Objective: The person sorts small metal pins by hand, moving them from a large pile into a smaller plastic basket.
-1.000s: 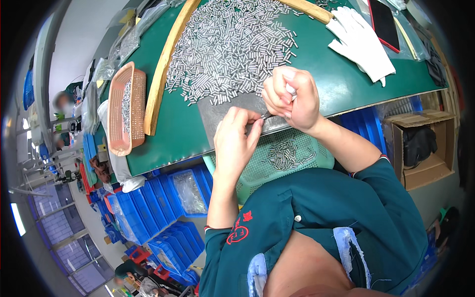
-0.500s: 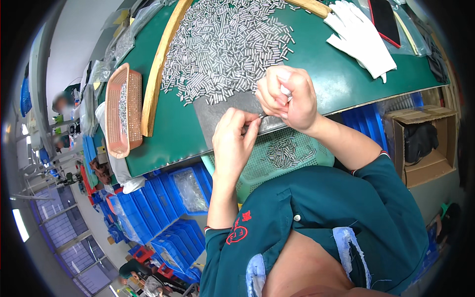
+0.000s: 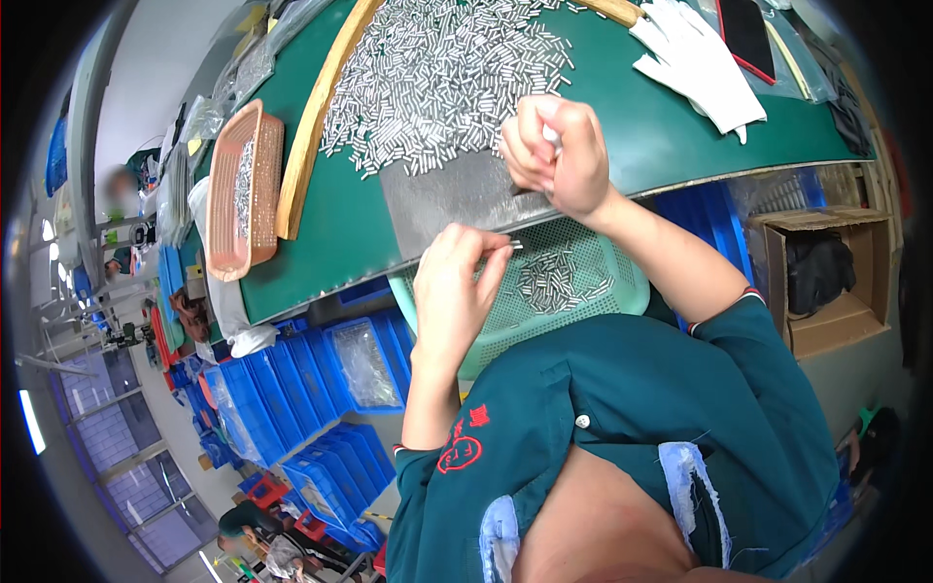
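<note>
My left hand (image 3: 455, 282) is just off the table's front edge, with thumb and forefinger pinched on a small metal pin (image 3: 516, 245) above the green basket (image 3: 637, 277). A fist is closed at my right hand (image 3: 566, 160), over the dark grey mat (image 3: 437, 199). From that fist shows the white end of a tool (image 3: 552, 137); most of the tool is hidden by the fingers. Several loose pins (image 3: 556, 282) lie in the basket. Beyond the mat spreads a large heap of similar metal pins (image 3: 442, 83).
Wooden strips (image 3: 309, 146) flank the heap on the green table (image 3: 680, 146). An orange basket (image 3: 228, 194) with pins stands left. White gloves (image 3: 695, 68) and a phone (image 3: 746, 39) lie right. Blue bins (image 3: 292, 389) and a cardboard box (image 3: 836, 330) sit below.
My hands have come apart: the left, with the pin, has moved off the mat to above the green basket, while the right has lifted slightly away.
</note>
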Action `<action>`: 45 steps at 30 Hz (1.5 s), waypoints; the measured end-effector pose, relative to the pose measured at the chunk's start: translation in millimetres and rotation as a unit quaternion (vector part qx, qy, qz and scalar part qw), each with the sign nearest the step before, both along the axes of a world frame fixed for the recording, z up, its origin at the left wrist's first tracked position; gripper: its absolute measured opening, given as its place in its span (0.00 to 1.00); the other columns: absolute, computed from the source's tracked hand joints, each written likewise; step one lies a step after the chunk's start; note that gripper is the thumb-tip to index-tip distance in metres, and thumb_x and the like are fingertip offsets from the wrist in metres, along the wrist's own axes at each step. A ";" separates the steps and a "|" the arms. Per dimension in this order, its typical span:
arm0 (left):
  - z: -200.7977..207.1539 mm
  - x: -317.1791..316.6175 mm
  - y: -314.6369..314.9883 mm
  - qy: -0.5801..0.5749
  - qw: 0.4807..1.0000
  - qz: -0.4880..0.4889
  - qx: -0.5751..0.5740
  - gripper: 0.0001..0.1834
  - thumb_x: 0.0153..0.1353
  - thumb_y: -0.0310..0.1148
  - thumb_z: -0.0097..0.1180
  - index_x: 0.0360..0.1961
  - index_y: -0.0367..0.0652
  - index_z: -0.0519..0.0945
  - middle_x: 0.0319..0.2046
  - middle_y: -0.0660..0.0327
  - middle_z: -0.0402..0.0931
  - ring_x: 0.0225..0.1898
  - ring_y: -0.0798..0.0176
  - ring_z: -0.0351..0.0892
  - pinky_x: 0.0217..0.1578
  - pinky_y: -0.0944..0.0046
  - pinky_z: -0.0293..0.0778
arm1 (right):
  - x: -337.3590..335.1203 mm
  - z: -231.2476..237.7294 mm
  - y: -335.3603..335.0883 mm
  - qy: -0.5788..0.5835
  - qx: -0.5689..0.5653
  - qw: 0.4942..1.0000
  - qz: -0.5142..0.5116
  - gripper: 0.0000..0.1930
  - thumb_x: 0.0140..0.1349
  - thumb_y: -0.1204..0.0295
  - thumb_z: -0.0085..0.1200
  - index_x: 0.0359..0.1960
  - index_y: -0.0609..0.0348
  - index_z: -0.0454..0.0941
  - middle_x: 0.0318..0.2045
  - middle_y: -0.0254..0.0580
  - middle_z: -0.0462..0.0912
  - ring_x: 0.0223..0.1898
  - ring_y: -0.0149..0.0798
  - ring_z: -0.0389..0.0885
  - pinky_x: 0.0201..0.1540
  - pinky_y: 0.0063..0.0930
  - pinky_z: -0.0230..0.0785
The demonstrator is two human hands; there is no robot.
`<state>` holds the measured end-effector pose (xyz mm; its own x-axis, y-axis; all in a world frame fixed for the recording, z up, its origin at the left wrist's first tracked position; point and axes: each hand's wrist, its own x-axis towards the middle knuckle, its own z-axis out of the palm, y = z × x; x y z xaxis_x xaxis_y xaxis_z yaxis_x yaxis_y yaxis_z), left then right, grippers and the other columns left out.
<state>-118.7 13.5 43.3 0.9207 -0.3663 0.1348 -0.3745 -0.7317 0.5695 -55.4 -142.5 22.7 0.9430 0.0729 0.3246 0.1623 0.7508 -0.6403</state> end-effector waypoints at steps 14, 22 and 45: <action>-78.7 -78.7 91.7 -0.027 0.925 0.322 -0.201 0.29 0.50 0.32 0.59 0.53 0.36 0.64 0.45 0.57 0.63 0.42 0.64 0.64 0.39 0.69 0.63 | -41.9 23.4 -52.0 -0.049 0.072 0.996 0.001 0.19 0.60 0.60 0.29 0.11 0.50 0.53 0.06 0.26 0.51 0.08 0.23 0.46 0.10 0.17 0.42; -118.8 -74.7 105.9 0.136 0.912 0.274 -0.274 0.29 0.54 0.28 0.50 0.58 0.42 0.57 0.50 0.52 0.66 0.50 0.58 0.67 0.50 0.63 0.62 | -115.1 -23.8 -91.8 0.141 -0.191 0.966 -0.102 0.19 0.63 0.63 0.33 0.13 0.54 0.57 0.06 0.26 0.54 0.06 0.20 0.48 0.07 0.15 0.40; -119.2 -70.8 103.5 0.124 0.910 0.262 -0.297 0.25 0.55 0.25 0.46 0.56 0.40 0.59 0.45 0.53 0.70 0.45 0.61 0.70 0.46 0.65 0.65 | -117.9 -101.0 -77.9 0.210 -0.413 0.877 -0.128 0.18 0.57 0.59 0.51 0.29 0.66 0.78 0.20 0.27 0.74 0.23 0.19 0.67 0.26 0.14 0.60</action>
